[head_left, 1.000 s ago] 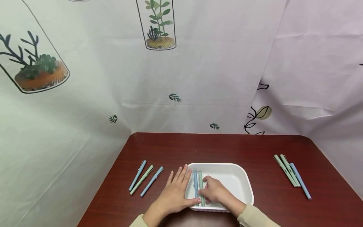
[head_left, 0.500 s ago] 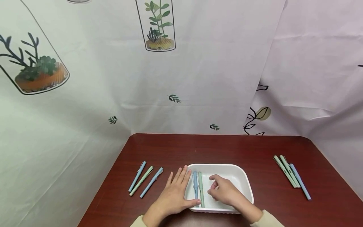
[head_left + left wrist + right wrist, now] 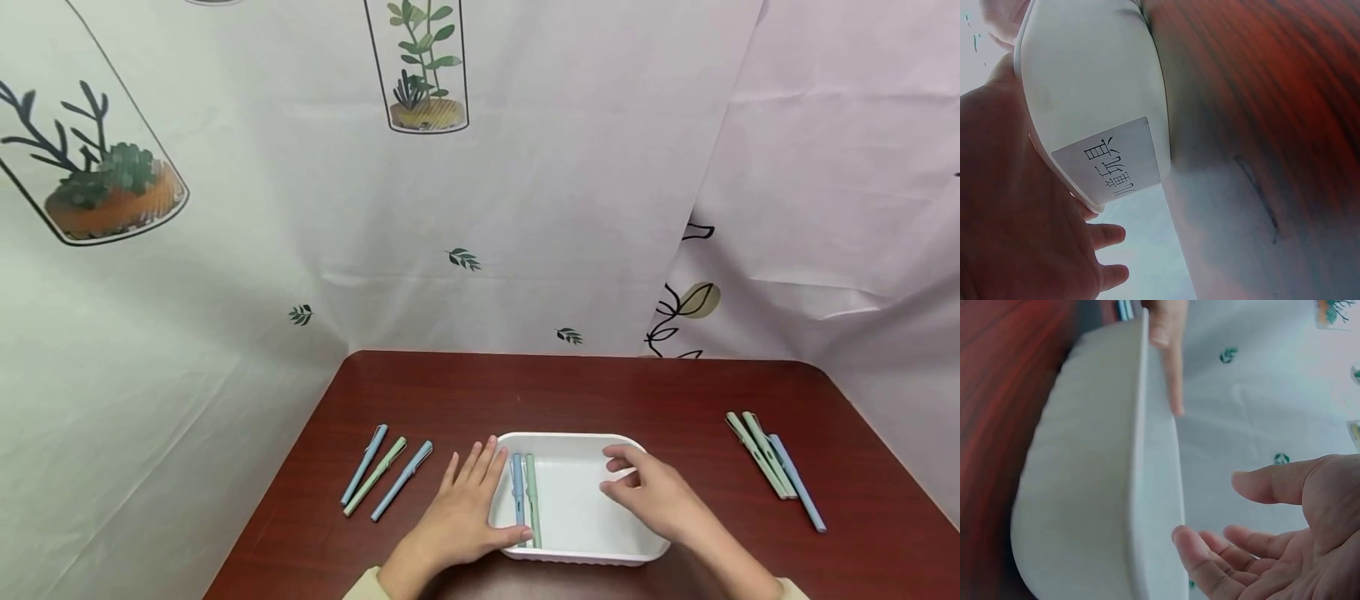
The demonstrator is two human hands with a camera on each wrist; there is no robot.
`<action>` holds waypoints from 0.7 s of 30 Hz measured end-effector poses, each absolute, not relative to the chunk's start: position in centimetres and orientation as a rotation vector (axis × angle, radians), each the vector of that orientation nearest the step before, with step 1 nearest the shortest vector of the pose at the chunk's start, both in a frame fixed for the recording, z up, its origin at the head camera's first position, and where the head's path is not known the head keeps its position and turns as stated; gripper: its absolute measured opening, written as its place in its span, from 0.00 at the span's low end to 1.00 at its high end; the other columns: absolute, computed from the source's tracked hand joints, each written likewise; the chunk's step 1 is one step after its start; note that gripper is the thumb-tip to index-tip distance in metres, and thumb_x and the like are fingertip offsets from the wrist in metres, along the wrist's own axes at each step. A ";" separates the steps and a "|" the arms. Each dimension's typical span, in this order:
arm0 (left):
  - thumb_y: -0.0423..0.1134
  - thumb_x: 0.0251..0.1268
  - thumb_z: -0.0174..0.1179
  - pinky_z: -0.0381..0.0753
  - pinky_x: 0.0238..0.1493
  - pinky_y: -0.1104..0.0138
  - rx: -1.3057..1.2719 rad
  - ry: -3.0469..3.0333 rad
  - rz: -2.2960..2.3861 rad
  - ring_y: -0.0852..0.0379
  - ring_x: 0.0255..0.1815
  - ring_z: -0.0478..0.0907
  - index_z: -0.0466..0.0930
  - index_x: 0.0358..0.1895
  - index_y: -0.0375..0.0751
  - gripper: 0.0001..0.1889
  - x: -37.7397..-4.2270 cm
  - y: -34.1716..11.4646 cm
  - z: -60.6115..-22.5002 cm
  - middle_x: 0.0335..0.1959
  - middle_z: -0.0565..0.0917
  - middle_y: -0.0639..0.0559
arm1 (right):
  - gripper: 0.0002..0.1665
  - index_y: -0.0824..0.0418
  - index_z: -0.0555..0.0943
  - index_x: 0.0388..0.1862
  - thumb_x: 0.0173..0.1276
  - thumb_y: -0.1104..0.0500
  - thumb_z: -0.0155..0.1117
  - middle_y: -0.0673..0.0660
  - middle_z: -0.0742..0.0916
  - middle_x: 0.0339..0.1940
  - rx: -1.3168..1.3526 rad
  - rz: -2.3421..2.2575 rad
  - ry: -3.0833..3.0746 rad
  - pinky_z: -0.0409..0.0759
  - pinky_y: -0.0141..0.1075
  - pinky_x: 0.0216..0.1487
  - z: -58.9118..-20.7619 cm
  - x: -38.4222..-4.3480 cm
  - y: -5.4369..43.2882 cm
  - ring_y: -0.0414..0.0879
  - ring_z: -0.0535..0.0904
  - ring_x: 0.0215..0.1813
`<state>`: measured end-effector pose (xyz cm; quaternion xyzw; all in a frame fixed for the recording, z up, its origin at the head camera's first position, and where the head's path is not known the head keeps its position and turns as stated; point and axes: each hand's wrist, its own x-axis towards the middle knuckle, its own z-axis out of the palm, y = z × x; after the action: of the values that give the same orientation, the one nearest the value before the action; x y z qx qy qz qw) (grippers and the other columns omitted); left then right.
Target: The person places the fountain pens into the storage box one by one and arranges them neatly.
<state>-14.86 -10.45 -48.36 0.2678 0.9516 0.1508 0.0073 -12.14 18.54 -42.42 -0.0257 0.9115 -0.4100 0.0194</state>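
A white tray (image 3: pixel 577 556) stands on the table, with a blue pen (image 3: pixel 518 492) and a green pen (image 3: pixel 532 500) lying side by side along its left wall. My left hand (image 3: pixel 465 504) rests on the tray's left rim, fingers spread and thumb across the near left corner. In the left wrist view that hand (image 3: pixel 1029 187) lies along the rim above a label (image 3: pixel 1110 162) on the tray's side. Over the tray's right part hovers my right hand (image 3: pixel 652 492), thumb and fingers apart and nothing between them; the right wrist view shows this hand (image 3: pixel 1272 537) beside the rim.
Two blue pens and a green pen (image 3: pixel 378 473) lie on the table (image 3: pixel 450 392) left of the tray. At the right lie two green pens (image 3: pixel 757 454) and a blue pen (image 3: pixel 797 483). A patterned cloth (image 3: pixel 540 208) hangs behind the table.
My right hand has let go of the green pen in the tray, lifted and moved right, its fingers opening. The left hand stays on the rim.
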 end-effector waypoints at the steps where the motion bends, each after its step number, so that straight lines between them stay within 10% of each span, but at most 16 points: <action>1: 0.77 0.57 0.56 0.49 0.77 0.39 0.835 2.973 0.471 0.41 0.83 0.48 0.51 0.82 0.42 0.57 -14.8 -10.5 -48.4 0.83 0.50 0.43 | 0.29 0.62 0.79 0.62 0.63 0.57 0.74 0.53 0.87 0.50 -0.076 -1.268 2.836 0.80 0.36 0.39 -42.3 -12.1 18.9 0.43 0.84 0.44; 21: 0.76 0.58 0.56 0.48 0.77 0.40 0.819 2.958 0.476 0.42 0.83 0.48 0.50 0.82 0.43 0.57 -14.7 -10.5 -48.1 0.84 0.50 0.44 | 0.37 0.67 0.68 0.72 0.72 0.49 0.66 0.69 0.80 0.64 0.018 -1.178 2.874 0.82 0.38 0.44 -41.4 -12.0 26.7 0.60 0.84 0.58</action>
<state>-14.69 -10.48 -48.10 0.2636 0.9522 0.1533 0.0178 -11.98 26.68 -41.42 0.0057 0.9251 -0.3792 0.0176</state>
